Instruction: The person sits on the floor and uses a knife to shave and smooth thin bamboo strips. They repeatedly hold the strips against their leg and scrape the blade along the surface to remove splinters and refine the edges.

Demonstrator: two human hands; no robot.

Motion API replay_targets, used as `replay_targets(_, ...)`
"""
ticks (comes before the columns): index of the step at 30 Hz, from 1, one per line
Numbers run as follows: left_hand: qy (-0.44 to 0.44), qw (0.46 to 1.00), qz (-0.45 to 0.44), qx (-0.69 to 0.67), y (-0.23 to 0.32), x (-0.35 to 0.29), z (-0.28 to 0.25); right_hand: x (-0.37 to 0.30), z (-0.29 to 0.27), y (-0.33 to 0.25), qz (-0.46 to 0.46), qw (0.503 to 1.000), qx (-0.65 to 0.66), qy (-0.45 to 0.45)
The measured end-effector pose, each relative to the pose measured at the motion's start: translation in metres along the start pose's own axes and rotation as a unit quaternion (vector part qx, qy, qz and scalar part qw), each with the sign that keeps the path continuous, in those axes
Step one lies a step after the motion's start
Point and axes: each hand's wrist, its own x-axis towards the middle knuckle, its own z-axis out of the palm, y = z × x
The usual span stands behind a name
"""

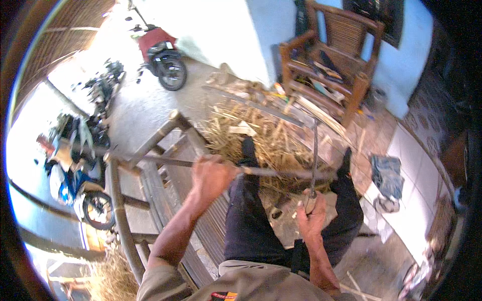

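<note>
My left hand [213, 175] is closed around a long thin stick [273, 172], possibly a bamboo strip, lying roughly level across my legs. The stick's left end reaches toward the bench frame; its right end is near my right knee. In my right hand [311, 214], closed and lower down, is a slim tool with a short handle and a long, narrow dark shaft [315, 150] pointing up and away from me. The shaft crosses the stick near its right end; whether they touch I cannot tell. My fingers hide most of the handle.
A bamboo bench [123, 200] is beneath me and to my left. Straw-like shavings [226, 130] cover the floor ahead. A wooden armchair [346, 40] holding loose items stands at far right, a red motorbike [163, 55] at the back. Folded denim [386, 175] lies right.
</note>
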Motion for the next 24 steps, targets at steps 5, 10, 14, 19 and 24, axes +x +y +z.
replay_targets(5,0.053,0.991,0.065,-0.102,0.016,-0.007,-0.028,0.042,0.027,-0.004,-0.1,0.99,0.075,-0.072)
replay_targets(10,0.067,0.987,0.118,-0.083,0.001,-0.004,-0.056,0.038,0.057,-0.014,0.025,0.979,0.128,-0.158)
replay_targets(14,0.45,0.886,0.019,-0.107,-0.014,-0.01,-0.075,0.044,0.071,-0.015,0.017,0.981,0.147,-0.124)
replay_targets(19,0.583,0.459,-0.238,-0.626,-0.044,0.021,-0.086,0.044,0.081,-0.012,0.037,0.976,0.165,-0.135)
replay_targets(24,0.483,0.432,-0.163,-0.744,-0.07,0.031,-0.091,0.029,0.076,0.001,-0.023,0.993,0.051,-0.1)
